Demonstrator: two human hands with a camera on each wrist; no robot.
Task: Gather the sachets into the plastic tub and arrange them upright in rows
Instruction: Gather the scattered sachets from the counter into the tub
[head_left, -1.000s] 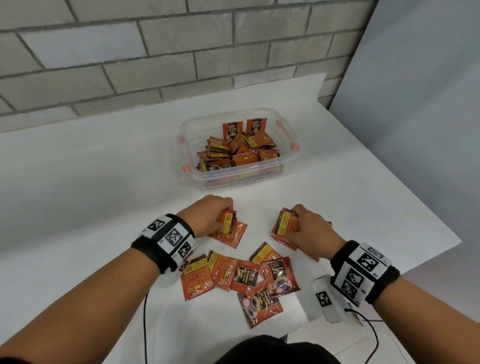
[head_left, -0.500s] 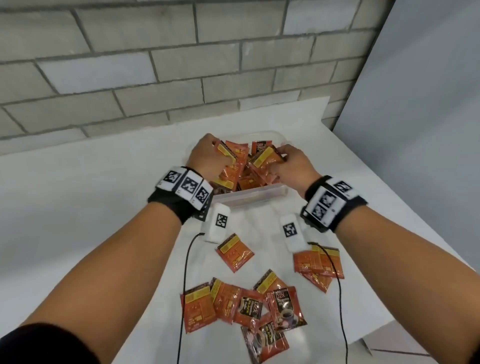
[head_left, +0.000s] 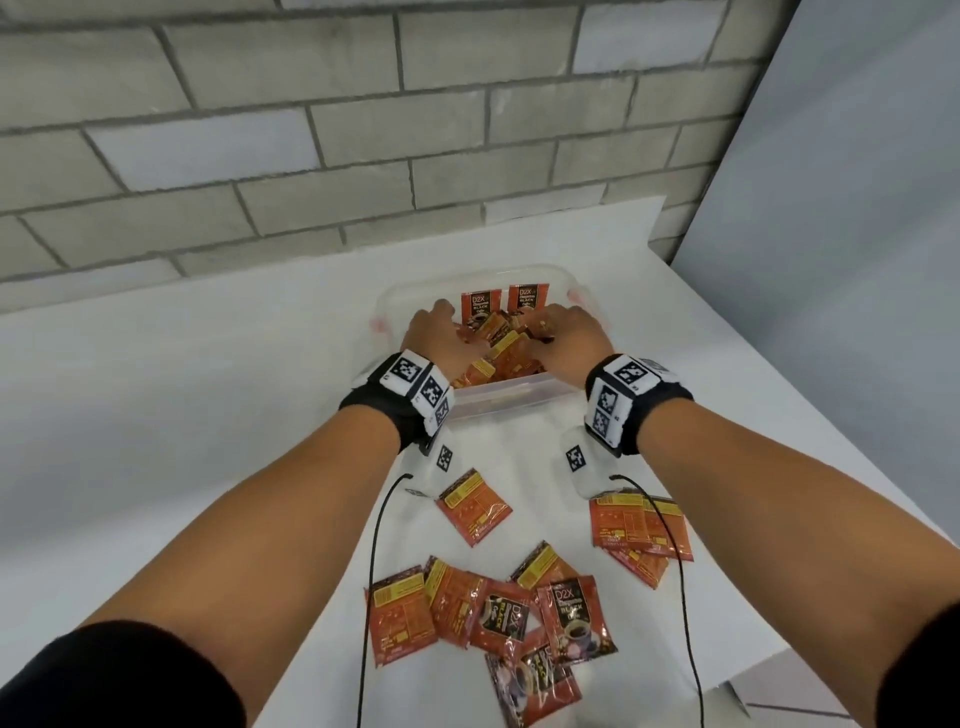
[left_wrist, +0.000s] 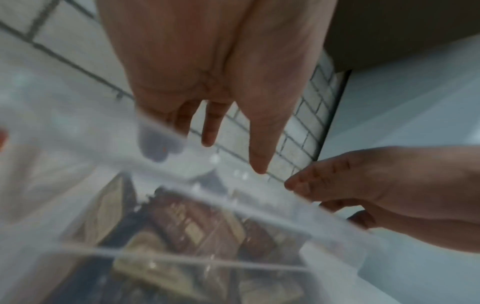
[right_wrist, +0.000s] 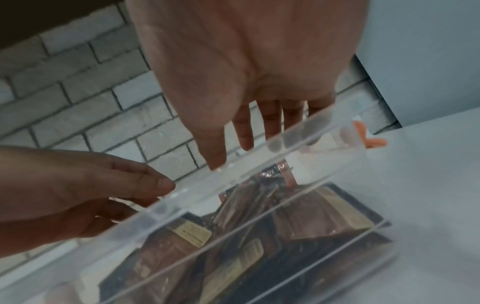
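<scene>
Nearest: loose coffee sachets (head_left: 483, 618) on the white table (head_left: 208, 415), fanned at 6 o'clock, the bottom one cut off by the frame edge. Small stack (head_left: 641, 530) at 4 o'clock, single sachet (head_left: 474, 506) centre. Beyond: clear plastic tub (head_left: 514, 397). Left hand (head_left: 441, 340) and right hand (head_left: 566, 338) reach inside over jumbled sachets, fingers extended; fingertips hidden behind the blurred rim in the wrist views. Two sachets (head_left: 506, 304) stand upright against the far wall.

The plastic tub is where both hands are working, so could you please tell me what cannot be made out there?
- Head view: the left hand and right hand cover the middle of the plastic tub, so how those sachets stand is hidden.
- Left wrist view: the sachets seen through the tub wall are motion-blurred.
- Right wrist view: the tub rim hides the fingertips, so what they touch is unclear.
</scene>
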